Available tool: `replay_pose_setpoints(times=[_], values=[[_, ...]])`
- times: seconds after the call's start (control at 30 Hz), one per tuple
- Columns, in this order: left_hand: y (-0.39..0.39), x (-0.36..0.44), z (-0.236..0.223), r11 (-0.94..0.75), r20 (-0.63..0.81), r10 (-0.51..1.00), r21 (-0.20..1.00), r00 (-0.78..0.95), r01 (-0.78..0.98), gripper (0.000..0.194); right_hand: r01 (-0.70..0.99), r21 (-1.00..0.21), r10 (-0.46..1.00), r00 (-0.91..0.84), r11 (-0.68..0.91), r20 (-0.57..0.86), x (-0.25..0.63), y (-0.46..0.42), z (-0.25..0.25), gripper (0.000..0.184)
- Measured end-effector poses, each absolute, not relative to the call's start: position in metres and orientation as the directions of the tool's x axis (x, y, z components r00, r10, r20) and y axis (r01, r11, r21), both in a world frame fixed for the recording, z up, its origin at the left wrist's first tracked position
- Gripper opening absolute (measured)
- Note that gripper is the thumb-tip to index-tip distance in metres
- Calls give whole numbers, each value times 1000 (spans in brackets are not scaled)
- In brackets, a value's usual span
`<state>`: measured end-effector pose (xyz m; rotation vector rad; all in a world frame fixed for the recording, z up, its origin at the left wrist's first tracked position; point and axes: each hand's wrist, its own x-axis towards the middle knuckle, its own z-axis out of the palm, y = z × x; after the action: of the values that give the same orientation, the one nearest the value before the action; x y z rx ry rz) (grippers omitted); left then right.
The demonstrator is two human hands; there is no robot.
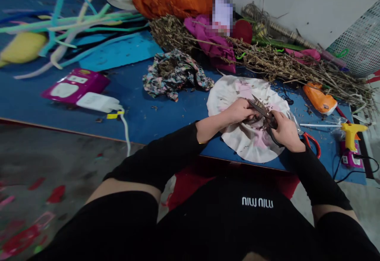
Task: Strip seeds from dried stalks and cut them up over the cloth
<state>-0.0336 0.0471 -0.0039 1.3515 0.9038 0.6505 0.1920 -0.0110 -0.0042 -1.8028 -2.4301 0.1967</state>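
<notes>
In the head view, a round white cloth with pinkish patches (237,142) lies on the blue table, bits of dried plant scattered on it. My right hand (286,130) is closed around the dark handles of a pair of scissors (261,108), whose blades point up and left above the cloth. My left hand (242,110) is closed at the blades, its fingers pinching dried plant stems (255,122); the fingertips are partly hidden. Dark crumbs lie between the two hands.
Dry branches (282,65) stretch along the back by the wall. Red-handled scissors (314,144) and a yellow glue gun (352,132) lie on the right. A flowered cloth bundle (175,75), a purple packet (77,87) and pipe cleaners (80,27) are on the left.
</notes>
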Motion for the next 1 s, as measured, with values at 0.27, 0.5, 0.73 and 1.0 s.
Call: replay_pose_setpoints(times=[0.27,0.5,0.73,1.0], values=[[48,-35,-8,162,-167,812,985,559,59,21,939,-153,951,-307,307,24,196,-11,-9,50],[47,-35,-3,252,-240,814,966,529,50,20,929,-208,952,-303,306,47,196,-11,-9,49],[45,-35,6,188,-178,912,982,370,9,24,924,-272,963,-265,270,57,197,-9,1,56],[42,-37,7,101,-153,892,985,426,143,27,910,-260,945,-323,324,48,199,-9,-1,56]])
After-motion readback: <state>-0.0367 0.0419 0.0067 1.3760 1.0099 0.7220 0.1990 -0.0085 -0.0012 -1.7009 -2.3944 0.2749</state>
